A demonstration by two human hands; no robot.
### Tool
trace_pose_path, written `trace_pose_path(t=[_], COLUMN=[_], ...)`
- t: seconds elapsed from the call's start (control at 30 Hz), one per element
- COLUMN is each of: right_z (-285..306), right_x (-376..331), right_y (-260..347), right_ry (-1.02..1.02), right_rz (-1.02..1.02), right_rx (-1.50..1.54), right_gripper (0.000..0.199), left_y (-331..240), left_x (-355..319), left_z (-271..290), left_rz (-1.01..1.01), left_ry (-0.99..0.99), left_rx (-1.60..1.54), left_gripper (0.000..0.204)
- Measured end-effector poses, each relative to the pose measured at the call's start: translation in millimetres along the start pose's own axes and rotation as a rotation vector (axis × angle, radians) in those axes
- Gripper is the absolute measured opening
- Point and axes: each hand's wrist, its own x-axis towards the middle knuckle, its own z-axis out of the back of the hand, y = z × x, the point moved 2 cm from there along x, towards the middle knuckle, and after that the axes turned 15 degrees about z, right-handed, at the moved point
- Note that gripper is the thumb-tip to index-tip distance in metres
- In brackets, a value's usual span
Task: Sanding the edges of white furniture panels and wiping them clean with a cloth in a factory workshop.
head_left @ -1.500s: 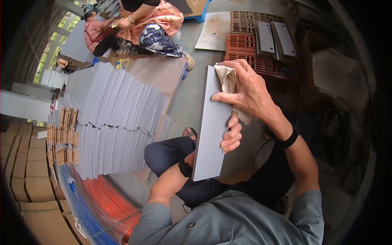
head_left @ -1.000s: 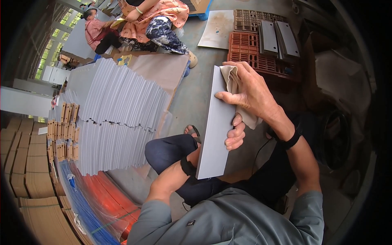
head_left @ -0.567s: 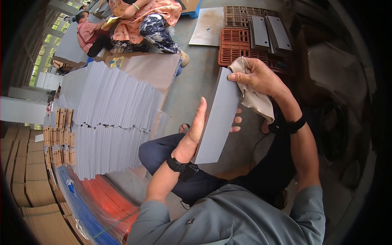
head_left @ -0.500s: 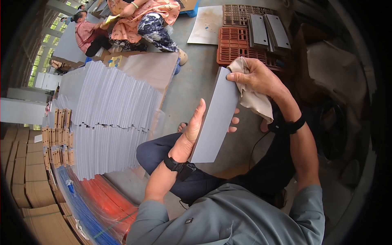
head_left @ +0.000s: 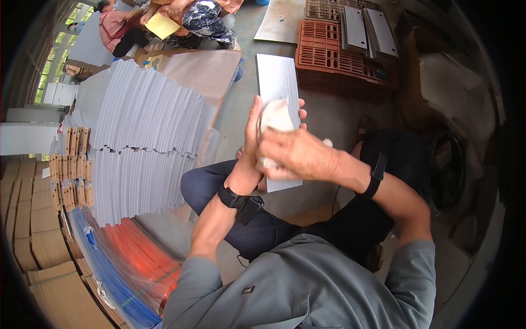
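Observation:
A long, flat grey panel (head_left: pixel 278 74) is held up in front of me, its face toward me and catching bright light at the far end. My left hand (head_left: pixel 253 129) wraps it from behind, thumb along the left edge and fingertips showing past the right edge. Against the panel's face, my right hand (head_left: pixel 298 155) presses a bunched beige cloth (head_left: pixel 278 116); hand and cloth are a little blurred. The cloth covers the middle of the panel, whose near end sticks out below my right hand.
Left of my knee stands a large stack of grey panels (head_left: pixel 148 109), beside wood-coloured drilled pieces (head_left: pixel 71 167) and brown cardboard (head_left: pixel 46 230). An orange plastic crate (head_left: pixel 323 49) ahead bears several grey panels (head_left: pixel 355 27). Two people sit at the far left, one with a yellow sheet (head_left: pixel 162 26).
My right hand and the cloth have moved from the panel's far end down and left onto its middle. The panel has turned more upright and its face is brighter.

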Motion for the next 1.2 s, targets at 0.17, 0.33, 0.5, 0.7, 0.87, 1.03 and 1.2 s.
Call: trace_pose_path(t=[0.17, 0.33, 0.5, 0.7, 0.87, 1.03, 1.2], right_z=[-23.5, 59.2, 97.2, 88.1, 23.5, -10.8, 60.1], right_x=[-18.6, -20.4, -28.4, -3.0, 2.2, -9.8, -42.2], right_y=[46.5, 17.8, -34.7, -66.2, -32.8, 6.7, -95.9], right_ry=[0.462, 0.426, -0.582, -0.651, -0.086, -0.079, -0.501], right_rz=[-0.122, -0.521, -0.55, -0.387, -0.114, 0.024, -0.507], right_rx=[0.783, 1.059, 0.264, 0.028, -0.092, 0.357, -0.002], right_gripper=[0.026, 0.026, 0.036, 0.025, 0.025, 0.028, 0.02], left_y=[0.7, -1.8, -6.0, -9.3, -3.0, 9.8, 39.3], left_x=[-5.3, -14.3, -9.3, -5.4, 0.7, -2.3, -16.9], left_z=[6.3, 14.6, 14.5, -7.4, 12.8, 18.3, 5.4], left_rz=[-0.111, -0.139, -0.119, -0.158, -0.16, -0.007, 0.156], left_ry=[-0.052, -0.015, 0.063, 0.059, -0.199, 0.132, 0.041], left_rx=[0.074, 0.054, -0.01, 0.097, 0.101, -0.034, 0.058], left_gripper=[0.084, 0.081, 0.084, 0.081, 0.083, 0.082, 0.078])
